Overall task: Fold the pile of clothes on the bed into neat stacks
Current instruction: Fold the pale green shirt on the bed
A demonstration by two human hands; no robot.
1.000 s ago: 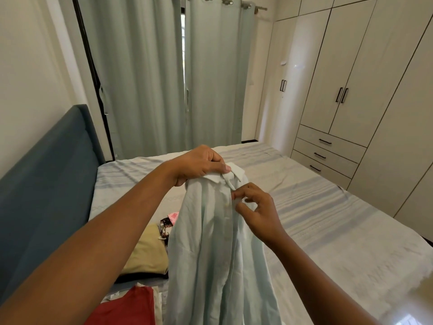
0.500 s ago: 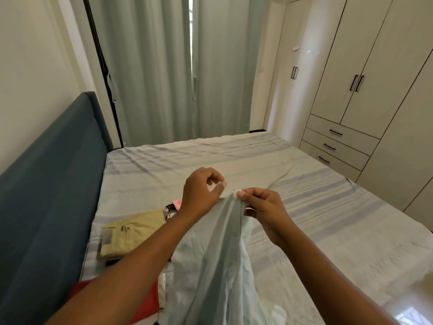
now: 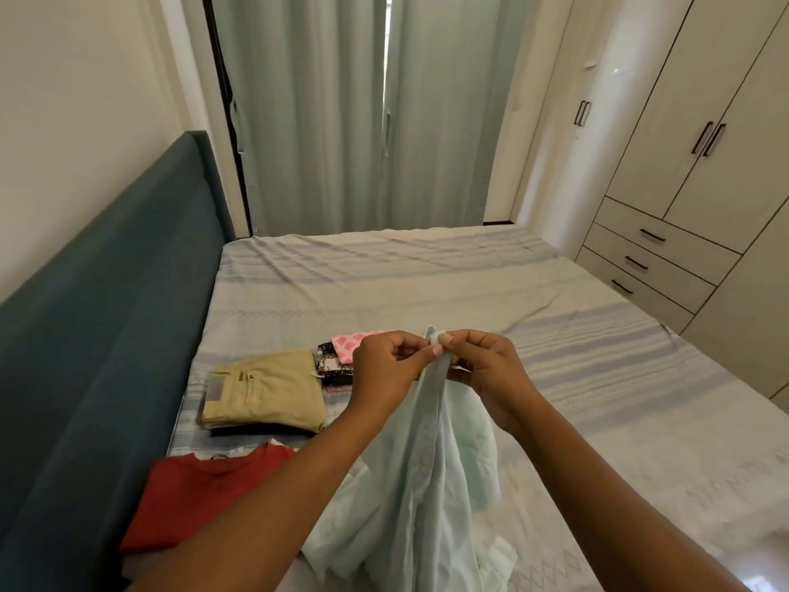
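The pale blue shirt (image 3: 431, 484) ran off the bottom edge; the left forearm (image 3: 273, 519) hid part of the red shirt (image 3: 200, 493).

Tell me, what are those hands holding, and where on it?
The left hand and right hand both pinch the pale green shirt at the upper end of its buttoned front edge.

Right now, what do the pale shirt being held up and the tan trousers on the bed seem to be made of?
The shirt looks like thin woven cotton or a blend, matte pale green-blue: it hangs in soft, creased folds. The trousers look like thicker cotton twill, matte tan: they hold a firm flat fold with stitched seams. Exact fibre cannot be told.
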